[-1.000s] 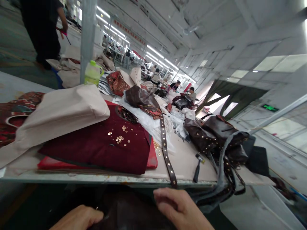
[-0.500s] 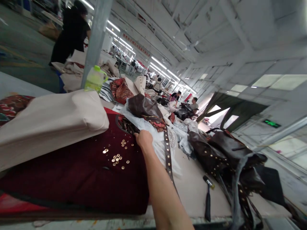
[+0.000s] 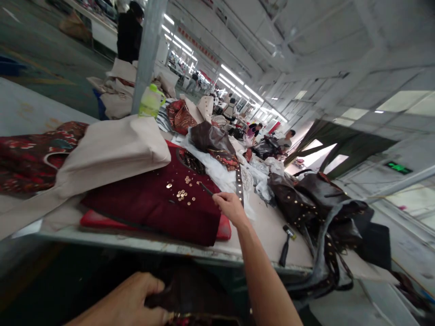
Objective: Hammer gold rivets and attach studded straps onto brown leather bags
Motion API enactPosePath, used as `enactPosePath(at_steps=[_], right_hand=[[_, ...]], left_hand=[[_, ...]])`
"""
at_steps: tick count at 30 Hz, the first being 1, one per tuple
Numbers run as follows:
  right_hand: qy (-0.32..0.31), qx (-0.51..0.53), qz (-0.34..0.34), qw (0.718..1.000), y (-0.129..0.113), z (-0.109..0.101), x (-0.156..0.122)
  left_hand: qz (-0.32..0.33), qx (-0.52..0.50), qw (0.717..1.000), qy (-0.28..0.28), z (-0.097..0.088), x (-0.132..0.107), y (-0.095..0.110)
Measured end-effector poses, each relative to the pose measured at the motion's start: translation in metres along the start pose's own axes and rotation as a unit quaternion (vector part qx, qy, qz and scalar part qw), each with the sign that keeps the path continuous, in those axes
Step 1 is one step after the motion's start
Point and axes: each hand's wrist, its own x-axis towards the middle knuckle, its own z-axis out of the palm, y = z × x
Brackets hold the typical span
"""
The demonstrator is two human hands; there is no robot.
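Note:
At the lower edge of the view, my left hand (image 3: pixel 137 296) grips the edge of a dark brown leather bag (image 3: pixel 195 287), with a gold zipper and patterned lining below. My right hand (image 3: pixel 229 206) pinches a narrow dark strip (image 3: pixel 206 188) above the maroon cloth (image 3: pixel 136 197). Gold metal rivets (image 3: pixel 181 195) lie scattered on this cloth, left of the strip. Behind my right hand, a dark pile of similar strips (image 3: pixel 192 160) rests at the cloth's far end. The lower part of the bag is cut off by the frame.
A black-handled hammer (image 3: pixel 284 249) lies on the table to the right, near studded brown leather bags (image 3: pixel 312 203). A beige bag (image 3: pixel 115 147) covers the cloth's left side. A metal post (image 3: pixel 147 50) and a green jug (image 3: pixel 152 100) stand behind. People work farther back.
My right hand has drawn back from the pile of strips toward me, with one strip between its fingers. My left hand and the brown leather bag have come into view below.

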Motion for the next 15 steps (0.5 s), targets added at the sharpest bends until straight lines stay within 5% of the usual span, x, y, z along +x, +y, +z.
enactPosePath(at_steps=[8,15], right_hand=[[-0.104,0.27,0.069,0.955,0.015,-0.01,-0.184],[-0.103,0.288,0.128,0.943,0.025,0.004,-0.255]], left_hand=[[-0.018,-0.049,0.998,-0.019,-0.002,-0.019,0.034],[-0.013,-0.046,0.998,-0.036,0.003,-0.028,0.046]])
